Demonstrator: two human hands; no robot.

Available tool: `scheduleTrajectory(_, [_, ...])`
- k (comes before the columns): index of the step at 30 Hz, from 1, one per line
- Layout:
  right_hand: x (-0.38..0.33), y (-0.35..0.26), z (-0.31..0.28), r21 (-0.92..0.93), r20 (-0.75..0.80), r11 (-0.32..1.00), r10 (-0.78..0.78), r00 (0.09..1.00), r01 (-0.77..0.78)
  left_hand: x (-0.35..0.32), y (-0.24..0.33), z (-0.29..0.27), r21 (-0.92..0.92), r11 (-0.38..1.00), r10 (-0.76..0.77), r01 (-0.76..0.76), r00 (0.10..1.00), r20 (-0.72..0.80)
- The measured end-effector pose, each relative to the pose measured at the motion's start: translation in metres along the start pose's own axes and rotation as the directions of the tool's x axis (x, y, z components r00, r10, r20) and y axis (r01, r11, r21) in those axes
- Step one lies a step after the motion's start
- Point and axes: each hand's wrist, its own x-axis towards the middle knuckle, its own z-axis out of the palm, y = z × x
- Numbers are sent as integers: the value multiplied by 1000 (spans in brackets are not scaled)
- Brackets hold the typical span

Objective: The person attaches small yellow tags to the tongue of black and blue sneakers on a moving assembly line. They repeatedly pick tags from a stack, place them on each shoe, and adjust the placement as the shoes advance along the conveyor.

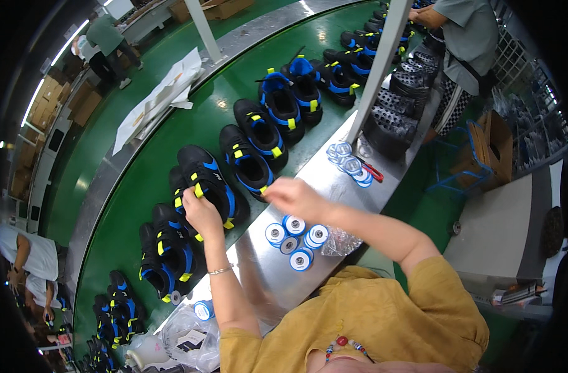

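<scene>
My left hand [204,217] is closed at the side of a black sneaker [206,177] with blue trim and yellow tabs. Its fingertips press near a yellow tab on that shoe's upper. Slightly smeared, my right hand [294,199] has its fingers curled together close to the yellow heel tab of a neighbouring sneaker [243,158]; what it pinches, if anything, is hidden. On the metal ledge [259,273] below it lie several round blue-rimmed white discs [301,258], like rolls or stacks of labels, with a crumpled clear plastic wrapper [343,241] beside them.
Pairs of similar sneakers [277,102] line the curved green conveyor [153,171]. Farther right sit loose clear discs [345,158] and a red-handled tool [374,173]. A grey post [383,68] rises from the ledge. A plastic bag [187,339] lies lower left. Other people work around the line.
</scene>
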Motion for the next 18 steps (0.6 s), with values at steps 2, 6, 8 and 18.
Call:
scheduleTrajectory(2, [-10, -6, -60, 87, -42, 909, 412, 910, -408, 8, -10, 8, -81, 996, 30, -21, 992, 121])
scheduleTrajectory(6, [-63, 39, -123, -429, -70, 692, 616, 785, -581, -1, 11, 8, 40, 989, 147, -145, 988, -46])
scheduleTrajectory(8, [-81, 42, -118, -522, -67, 582, 700, 711, -623, -21, 46, 2, 0, 971, 231, -238, 945, -233])
scheduleTrajectory(18, [-96, 72, -92, -279, -217, 825, 444, 869, -492, -178, 162, 32, -522, 724, 678, -451, 603, 420])
